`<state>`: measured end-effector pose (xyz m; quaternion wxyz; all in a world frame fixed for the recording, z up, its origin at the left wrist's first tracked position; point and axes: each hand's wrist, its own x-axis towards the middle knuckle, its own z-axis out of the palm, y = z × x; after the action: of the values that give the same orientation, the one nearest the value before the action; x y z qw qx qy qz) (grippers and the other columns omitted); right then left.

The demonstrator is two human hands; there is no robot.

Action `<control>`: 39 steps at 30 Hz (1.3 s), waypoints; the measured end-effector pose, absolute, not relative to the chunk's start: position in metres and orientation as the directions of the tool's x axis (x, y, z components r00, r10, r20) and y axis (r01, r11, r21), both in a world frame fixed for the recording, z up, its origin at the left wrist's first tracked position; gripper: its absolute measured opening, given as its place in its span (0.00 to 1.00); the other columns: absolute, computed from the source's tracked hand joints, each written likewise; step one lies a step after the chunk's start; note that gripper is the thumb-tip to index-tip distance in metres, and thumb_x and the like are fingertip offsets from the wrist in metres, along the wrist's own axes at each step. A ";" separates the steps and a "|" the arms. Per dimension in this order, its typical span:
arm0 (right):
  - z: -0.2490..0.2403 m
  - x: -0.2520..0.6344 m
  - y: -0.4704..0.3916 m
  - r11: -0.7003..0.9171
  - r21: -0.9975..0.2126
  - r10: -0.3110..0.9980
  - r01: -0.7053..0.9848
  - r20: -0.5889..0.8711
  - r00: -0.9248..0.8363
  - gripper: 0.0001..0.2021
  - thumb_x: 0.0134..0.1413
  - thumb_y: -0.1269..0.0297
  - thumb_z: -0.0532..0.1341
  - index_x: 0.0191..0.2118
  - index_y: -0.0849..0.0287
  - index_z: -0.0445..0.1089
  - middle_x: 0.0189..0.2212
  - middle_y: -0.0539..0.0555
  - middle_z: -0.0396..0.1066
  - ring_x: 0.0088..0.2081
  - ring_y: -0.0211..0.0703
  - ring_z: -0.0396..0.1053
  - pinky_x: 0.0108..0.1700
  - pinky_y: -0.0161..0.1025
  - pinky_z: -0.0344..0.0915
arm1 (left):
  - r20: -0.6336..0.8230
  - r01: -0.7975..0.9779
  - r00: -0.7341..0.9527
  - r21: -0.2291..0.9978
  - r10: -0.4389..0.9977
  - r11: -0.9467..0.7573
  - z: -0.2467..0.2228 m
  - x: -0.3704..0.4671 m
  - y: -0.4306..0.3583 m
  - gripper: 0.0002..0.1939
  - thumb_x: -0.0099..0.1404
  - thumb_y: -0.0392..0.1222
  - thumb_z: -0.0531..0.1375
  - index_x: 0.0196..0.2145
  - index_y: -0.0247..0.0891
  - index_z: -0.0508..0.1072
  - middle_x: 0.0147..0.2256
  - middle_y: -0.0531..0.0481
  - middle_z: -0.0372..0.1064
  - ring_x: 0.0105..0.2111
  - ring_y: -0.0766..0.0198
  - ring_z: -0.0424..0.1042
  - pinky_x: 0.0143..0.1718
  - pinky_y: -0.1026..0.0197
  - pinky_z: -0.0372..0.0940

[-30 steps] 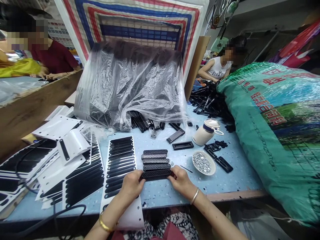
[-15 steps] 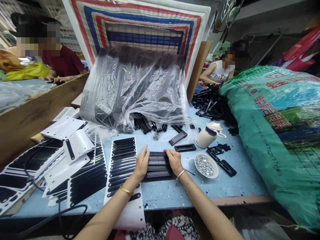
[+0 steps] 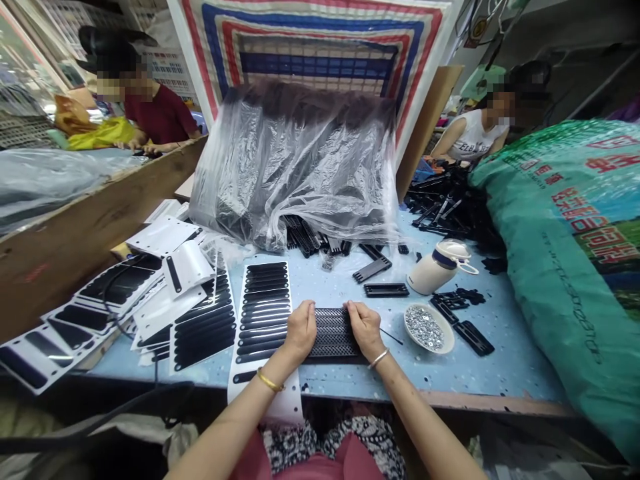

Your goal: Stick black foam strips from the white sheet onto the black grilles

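Between my two hands, near the table's front edge, are several black perforated plastic strips (image 3: 336,330) lying side by side. My left hand (image 3: 301,330) is closed on their left ends, thumb on top. My right hand (image 3: 365,328) grips the right ends in the same way. The fingers underneath are hidden. Just left of my left hand lies a white sheet of black stickers (image 3: 264,310). To the right of my right hand are a thin dark rod (image 3: 393,336) and a white bowl (image 3: 451,343) of small metal pieces.
A cream bottle (image 3: 426,272) stands behind the bowl, near loose black plastic parts (image 3: 474,338). Sticker sheets (image 3: 203,333) pile up at left. A clear plastic bag (image 3: 320,173) leans on a striped crate (image 3: 320,23). A green sack (image 3: 540,267) bulges at right. Two people work beyond.
The view has shifted, so the table things appear farther right. My hands stay on the black strips, whose rows now sit closer together.
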<state>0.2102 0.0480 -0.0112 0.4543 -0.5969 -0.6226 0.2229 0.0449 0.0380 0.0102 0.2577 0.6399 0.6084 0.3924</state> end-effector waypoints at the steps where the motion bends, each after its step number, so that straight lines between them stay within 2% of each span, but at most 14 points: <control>1: -0.011 0.210 0.049 0.194 -0.813 0.942 0.549 0.311 0.128 0.22 0.62 0.54 0.48 0.23 0.57 0.69 0.24 0.55 0.72 0.29 0.43 0.70 0.35 0.38 0.65 | 0.191 0.577 -0.047 0.806 0.980 -0.129 0.011 0.046 0.039 0.19 0.69 0.42 0.44 0.36 0.36 0.73 0.32 0.44 0.74 0.34 0.58 0.74 0.41 0.57 0.67; 4: -0.003 0.214 0.050 0.227 -0.785 0.924 0.577 0.361 0.127 0.21 0.62 0.55 0.48 0.26 0.59 0.71 0.25 0.57 0.73 0.30 0.45 0.71 0.35 0.40 0.67 | 0.198 0.563 -0.051 0.815 0.979 -0.135 0.018 0.044 0.039 0.18 0.68 0.42 0.45 0.40 0.35 0.73 0.37 0.42 0.76 0.37 0.58 0.75 0.42 0.57 0.67; 6: 0.007 0.220 0.044 0.254 -0.765 0.906 0.592 0.403 0.131 0.18 0.61 0.55 0.50 0.29 0.59 0.72 0.29 0.59 0.75 0.34 0.48 0.72 0.40 0.44 0.68 | 0.207 0.553 -0.070 0.822 0.976 -0.135 0.027 0.031 0.031 0.17 0.67 0.42 0.47 0.43 0.35 0.73 0.43 0.41 0.75 0.42 0.57 0.74 0.46 0.57 0.67; 8: 0.021 0.223 0.030 0.299 -0.738 0.882 0.605 0.455 0.119 0.14 0.59 0.57 0.54 0.33 0.59 0.73 0.33 0.60 0.75 0.38 0.51 0.72 0.45 0.49 0.67 | 0.246 0.549 -0.103 0.822 0.964 -0.151 0.037 0.005 0.013 0.16 0.65 0.43 0.50 0.43 0.35 0.74 0.44 0.42 0.75 0.43 0.57 0.74 0.47 0.58 0.66; 9: 0.027 0.221 0.020 0.339 -0.720 0.869 0.606 0.486 0.092 0.11 0.58 0.59 0.56 0.34 0.58 0.73 0.34 0.60 0.75 0.38 0.51 0.72 0.45 0.50 0.68 | 0.282 0.554 -0.122 0.815 0.952 -0.171 0.042 -0.013 -0.001 0.15 0.64 0.44 0.52 0.42 0.36 0.74 0.41 0.43 0.76 0.41 0.58 0.74 0.45 0.59 0.67; 11: 0.036 0.208 -0.003 0.515 -0.635 0.806 0.576 0.588 -0.072 0.07 0.57 0.66 0.58 0.39 0.57 0.73 0.35 0.59 0.76 0.38 0.49 0.73 0.43 0.48 0.70 | 0.320 0.586 -0.176 0.794 0.931 -0.162 0.046 -0.049 -0.034 0.12 0.63 0.45 0.55 0.34 0.37 0.76 0.30 0.48 0.76 0.30 0.62 0.74 0.36 0.63 0.67; 13: 0.038 0.183 -0.025 0.699 -0.577 0.707 0.422 0.646 -0.289 0.10 0.56 0.74 0.57 0.42 0.57 0.72 0.36 0.58 0.76 0.39 0.47 0.73 0.41 0.46 0.72 | 0.309 0.616 -0.322 0.786 0.895 -0.049 0.042 -0.078 -0.069 0.11 0.60 0.46 0.58 0.25 0.37 0.74 0.21 0.53 0.71 0.21 0.66 0.68 0.27 0.66 0.64; 15: 0.032 0.150 -0.042 0.805 -0.521 0.590 0.283 0.655 -0.473 0.14 0.56 0.78 0.54 0.45 0.58 0.70 0.38 0.59 0.75 0.42 0.47 0.72 0.43 0.47 0.72 | 0.206 0.548 -0.489 0.829 0.847 0.115 0.030 -0.093 -0.097 0.11 0.55 0.47 0.62 0.22 0.37 0.73 0.17 0.54 0.67 0.18 0.67 0.64 0.22 0.66 0.60; 17: 0.020 0.117 -0.052 0.845 -0.472 0.522 0.250 0.628 -0.577 0.16 0.57 0.79 0.53 0.47 0.59 0.69 0.41 0.60 0.74 0.46 0.50 0.70 0.45 0.49 0.71 | -0.005 0.358 -0.566 0.899 0.824 0.251 0.014 -0.094 -0.114 0.11 0.48 0.46 0.66 0.20 0.36 0.73 0.17 0.53 0.68 0.18 0.66 0.65 0.22 0.66 0.60; 20: 0.001 0.087 -0.059 0.840 -0.438 0.532 0.321 0.548 -0.645 0.13 0.58 0.77 0.54 0.46 0.62 0.69 0.42 0.63 0.73 0.46 0.53 0.69 0.44 0.53 0.69 | -0.337 -0.144 -0.471 0.941 0.816 0.306 -0.004 -0.081 -0.122 0.11 0.42 0.44 0.68 0.22 0.34 0.76 0.20 0.50 0.72 0.21 0.65 0.67 0.24 0.65 0.61; 22: -0.006 0.084 -0.062 0.823 -0.449 0.554 0.346 0.505 -0.662 0.11 0.58 0.76 0.54 0.44 0.62 0.70 0.41 0.62 0.73 0.43 0.52 0.69 0.43 0.52 0.68 | -0.446 -0.435 -0.393 0.861 0.804 0.265 -0.008 -0.072 -0.125 0.12 0.41 0.42 0.69 0.25 0.33 0.77 0.22 0.48 0.74 0.21 0.66 0.68 0.25 0.66 0.60; 24: -0.008 0.088 -0.064 0.809 -0.491 0.564 0.322 0.497 -0.659 0.10 0.58 0.75 0.55 0.42 0.60 0.71 0.39 0.60 0.73 0.40 0.50 0.69 0.41 0.50 0.67 | -0.483 -0.575 -0.341 0.786 0.807 0.228 -0.007 -0.066 -0.128 0.14 0.41 0.39 0.70 0.27 0.32 0.78 0.24 0.47 0.75 0.23 0.66 0.69 0.27 0.66 0.61; 31: 0.000 0.091 -0.051 0.713 -0.613 0.646 0.340 0.387 -0.658 0.07 0.56 0.64 0.61 0.39 0.59 0.74 0.29 0.56 0.70 0.32 0.45 0.67 0.35 0.43 0.65 | -0.506 -0.686 -0.251 0.695 0.825 0.217 0.003 -0.065 -0.133 0.13 0.41 0.36 0.69 0.29 0.30 0.79 0.25 0.47 0.74 0.24 0.66 0.68 0.30 0.65 0.60; 39: 0.012 0.086 -0.042 0.607 -0.731 0.629 0.311 0.203 -0.751 0.12 0.61 0.63 0.54 0.33 0.57 0.75 0.26 0.54 0.68 0.30 0.43 0.66 0.32 0.39 0.64 | -0.501 -0.690 -0.248 0.692 0.829 0.212 0.007 -0.065 -0.124 0.08 0.40 0.34 0.68 0.23 0.30 0.77 0.21 0.51 0.69 0.21 0.71 0.63 0.27 0.67 0.54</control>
<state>0.0857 -0.0424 0.0116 0.2264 -0.2709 -0.8674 0.3505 -0.0651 -0.1237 0.0065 0.6089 0.0718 0.4851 0.6235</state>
